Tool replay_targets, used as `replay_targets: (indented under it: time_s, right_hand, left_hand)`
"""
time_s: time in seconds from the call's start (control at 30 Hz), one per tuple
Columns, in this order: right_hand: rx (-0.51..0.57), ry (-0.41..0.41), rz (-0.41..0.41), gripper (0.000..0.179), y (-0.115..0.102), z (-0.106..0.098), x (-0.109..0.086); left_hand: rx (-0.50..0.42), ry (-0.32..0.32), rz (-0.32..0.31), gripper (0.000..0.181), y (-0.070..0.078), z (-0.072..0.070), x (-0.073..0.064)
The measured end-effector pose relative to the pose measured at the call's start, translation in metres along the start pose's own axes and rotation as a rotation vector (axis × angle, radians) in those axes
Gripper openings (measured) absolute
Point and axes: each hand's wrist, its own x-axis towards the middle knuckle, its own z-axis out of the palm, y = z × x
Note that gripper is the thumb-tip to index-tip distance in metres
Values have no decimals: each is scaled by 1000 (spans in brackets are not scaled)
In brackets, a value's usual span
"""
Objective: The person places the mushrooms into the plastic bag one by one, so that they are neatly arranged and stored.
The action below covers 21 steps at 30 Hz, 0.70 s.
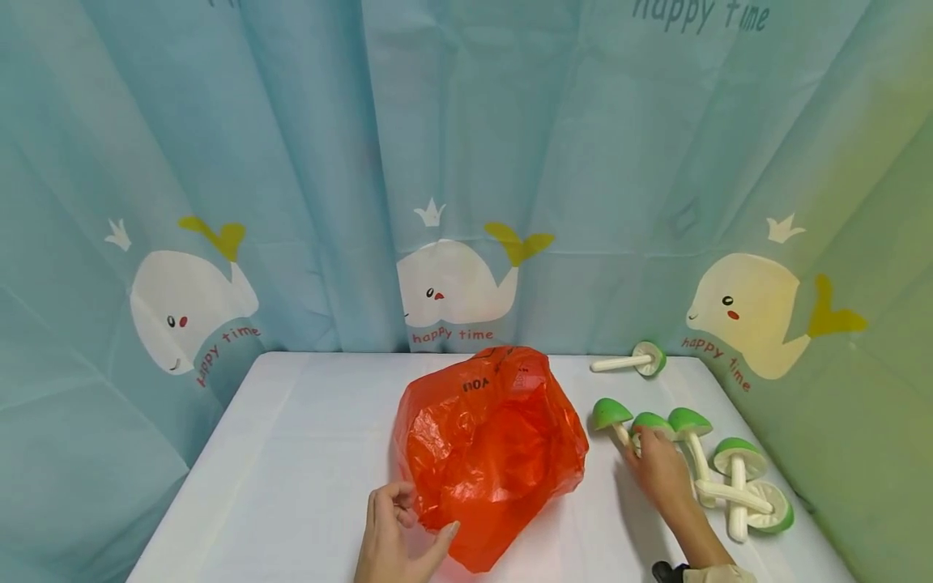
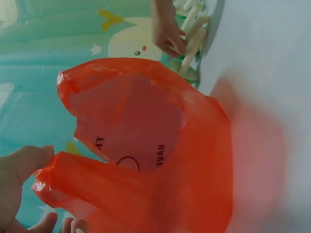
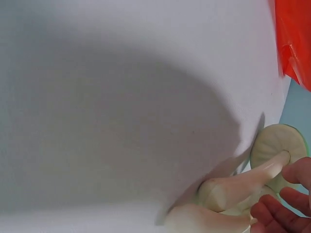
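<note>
A red plastic bag [image 1: 496,453] with dark print stands on the white table, its mouth spread. My left hand [image 1: 401,534] is at the bag's near left side, thumb and bent fingers apart. In the left wrist view its thumb [image 2: 36,160] touches the bag's rim. On the right, my right hand [image 1: 663,474] reaches down over a toy mushroom [image 1: 652,421] with a green cap and pale stem. Its thumb and fingertips lie around that mushroom, spread apart. Another mushroom [image 1: 611,413] lies just left of it, stem beside the thumb.
To the right of the hand lie more mushrooms: one beside it [image 1: 688,421], and two with crossed stems [image 1: 738,465]. A further mushroom [image 1: 649,359] lies at the table's back edge. Behind hangs a blue-green curtain [image 1: 466,121] with whale prints, also along the right side.
</note>
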Motion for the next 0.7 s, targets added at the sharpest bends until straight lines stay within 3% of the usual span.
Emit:
replay_targets:
  time_s: [0.17, 0.3, 0.5, 0.7]
  right_hand:
    - [-4, -132, 71, 21, -1, -1, 3]
    - [-15, -183, 83, 20, -4, 1, 3]
    - [-19, -237, 100, 17, -7, 6, 2]
    - [-52, -237, 110, 21, -5, 3, 6]
  left_hand:
    - [31, 64, 106, 45, -7, 3, -1]
    - [76, 32, 71, 32, -7, 2, -2]
    - [207, 48, 13, 37, -8, 3, -7]
    - [213, 119, 129, 30, -12, 12, -4]
